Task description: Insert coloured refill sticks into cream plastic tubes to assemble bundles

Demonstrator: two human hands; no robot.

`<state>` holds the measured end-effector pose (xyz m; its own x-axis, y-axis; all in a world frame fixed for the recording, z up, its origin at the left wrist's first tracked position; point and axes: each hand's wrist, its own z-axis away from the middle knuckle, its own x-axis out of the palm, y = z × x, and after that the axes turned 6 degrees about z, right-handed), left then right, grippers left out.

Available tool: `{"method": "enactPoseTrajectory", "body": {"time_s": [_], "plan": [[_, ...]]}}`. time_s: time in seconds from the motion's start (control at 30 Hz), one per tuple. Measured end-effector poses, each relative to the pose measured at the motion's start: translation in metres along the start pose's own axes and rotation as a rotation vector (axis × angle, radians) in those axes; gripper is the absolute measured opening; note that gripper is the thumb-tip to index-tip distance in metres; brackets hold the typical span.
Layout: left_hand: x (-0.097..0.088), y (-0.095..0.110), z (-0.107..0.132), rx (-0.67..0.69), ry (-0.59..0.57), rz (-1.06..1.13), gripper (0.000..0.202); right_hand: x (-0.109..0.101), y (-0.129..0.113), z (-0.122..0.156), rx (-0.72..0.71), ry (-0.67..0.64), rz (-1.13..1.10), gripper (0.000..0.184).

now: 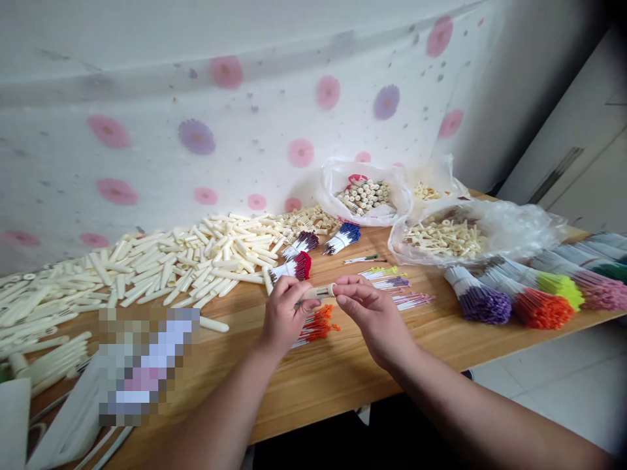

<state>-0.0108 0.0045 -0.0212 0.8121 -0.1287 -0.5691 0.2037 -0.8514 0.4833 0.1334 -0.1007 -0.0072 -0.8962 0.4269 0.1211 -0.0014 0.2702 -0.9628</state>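
Over the middle of the table, my left hand (285,313) is closed around a cream pen barrel (321,292) with a slot in its side; dark lines show in the slot. The barrel lies nearly level. At its right end the fingers of my right hand (375,313) are pinched together, touching the barrel's rim. Anything small between those fingertips is hidden. Below the hands lie orange-tipped pen refills (316,326), partly covered by my left hand. Just behind are red-tipped refills (294,267), and to the right, small rows of yellow, purple and pink-tipped refills (411,300).
A large heap of cream barrels (196,261) spreads across the left. Plastic bags hold assembled pens (367,196) and small cream parts (445,236). Bundled refills with purple (484,303), orange (546,310) and other tips line the right edge. A blurred-out patch (147,365) sits front left.
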Motion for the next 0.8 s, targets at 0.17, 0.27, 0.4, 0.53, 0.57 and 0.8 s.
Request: {"method": "enactPoseTrajectory", "body": {"time_s": [0.17, 0.27, 0.4, 0.53, 0.57, 0.8], "plan": [[-0.002, 0.001, 0.001, 0.002, 0.001, 0.025, 0.027, 0.001, 0.000, 0.006, -0.105, -0.007, 0.202, 0.014], [-0.004, -0.008, 0.000, -0.044, -0.003, 0.053, 0.027, -0.003, -0.003, -0.002, -0.159, 0.007, 0.215, 0.013], [-0.012, -0.038, -0.005, -0.299, 0.127, 0.075, 0.025, -0.012, -0.011, -0.051, -0.490, 0.131, 0.547, 0.015], [-0.021, -0.071, -0.009, -0.491, 0.244, -0.031, 0.020, 0.004, -0.002, -0.120, -0.608, -0.394, 1.162, 0.024], [-0.022, -0.077, -0.010, -0.472, 0.245, -0.055, 0.017, 0.012, 0.004, -0.133, -0.611, -0.506, 1.242, 0.023], [-0.020, -0.089, -0.011, -0.285, -0.008, -0.218, 0.043, 0.052, 0.040, -0.164, -0.647, -0.767, 1.517, 0.020]]}}
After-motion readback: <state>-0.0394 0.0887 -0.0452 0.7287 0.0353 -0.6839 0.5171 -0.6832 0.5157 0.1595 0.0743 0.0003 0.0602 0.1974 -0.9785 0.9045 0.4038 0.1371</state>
